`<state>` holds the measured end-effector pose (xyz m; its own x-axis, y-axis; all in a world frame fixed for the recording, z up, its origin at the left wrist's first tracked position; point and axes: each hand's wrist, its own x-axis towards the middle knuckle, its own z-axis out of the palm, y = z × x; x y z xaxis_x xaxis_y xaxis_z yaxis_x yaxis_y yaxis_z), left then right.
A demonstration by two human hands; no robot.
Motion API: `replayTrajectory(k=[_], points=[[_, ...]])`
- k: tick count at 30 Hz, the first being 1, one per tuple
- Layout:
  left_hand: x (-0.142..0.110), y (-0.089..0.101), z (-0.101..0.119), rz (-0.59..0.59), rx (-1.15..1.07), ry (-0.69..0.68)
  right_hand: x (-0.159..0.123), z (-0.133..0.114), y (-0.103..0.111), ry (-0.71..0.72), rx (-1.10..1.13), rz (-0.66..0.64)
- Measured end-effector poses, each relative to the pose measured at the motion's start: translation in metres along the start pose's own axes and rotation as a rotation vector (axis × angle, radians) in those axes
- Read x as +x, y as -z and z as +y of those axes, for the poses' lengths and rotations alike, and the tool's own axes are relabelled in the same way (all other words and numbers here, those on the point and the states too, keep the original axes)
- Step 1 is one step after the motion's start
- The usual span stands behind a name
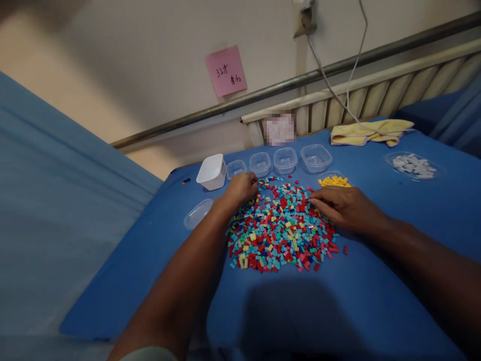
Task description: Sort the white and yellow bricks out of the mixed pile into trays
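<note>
A wide pile of small plastic building bricks in red, turquoise, pale yellow, blue, green and pink spreads over the blue cloth. At its far left edge is my left hand, fingers curled closed over the bricks. My right hand reaches in from the other side, thumb and fingers pinched together at the pile's right edge. Whatever either set of fingertips holds is too small or hidden to make out. Just beyond my right hand lie yellow bricks in a shallow clear holder, partly covered by the hand.
Behind the pile stand several clear plastic tubs and a white tub. A clear lid lies left. White pieces fill a clear tray at right, near a yellow cloth. A white cable hangs from the wall socket.
</note>
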<state>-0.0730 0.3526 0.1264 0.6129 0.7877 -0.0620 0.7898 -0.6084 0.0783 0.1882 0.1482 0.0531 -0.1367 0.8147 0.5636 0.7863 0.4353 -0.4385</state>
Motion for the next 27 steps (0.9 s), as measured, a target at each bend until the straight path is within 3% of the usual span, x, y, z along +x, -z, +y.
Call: replayTrajectory(k=[4, 7, 14, 27], points=[[-0.036, 0.002, -0.002, -0.045, -0.129, -0.079, 0.001, -0.004, 0.0, 0.018, 0.004, -0.011], [-0.05, -0.002, 0.004, -0.092, -0.122, -0.084, 0.001, -0.008, -0.001, 0.036, 0.015, -0.028], [-0.038, -0.002, 0.009, -0.118, 0.057, -0.038, -0.001, -0.006, 0.001, 0.022, 0.01, -0.022], [-0.025, 0.016, 0.019, -0.247, 0.195, -0.147, 0.0, -0.007, -0.001, 0.033, 0.006, -0.08]])
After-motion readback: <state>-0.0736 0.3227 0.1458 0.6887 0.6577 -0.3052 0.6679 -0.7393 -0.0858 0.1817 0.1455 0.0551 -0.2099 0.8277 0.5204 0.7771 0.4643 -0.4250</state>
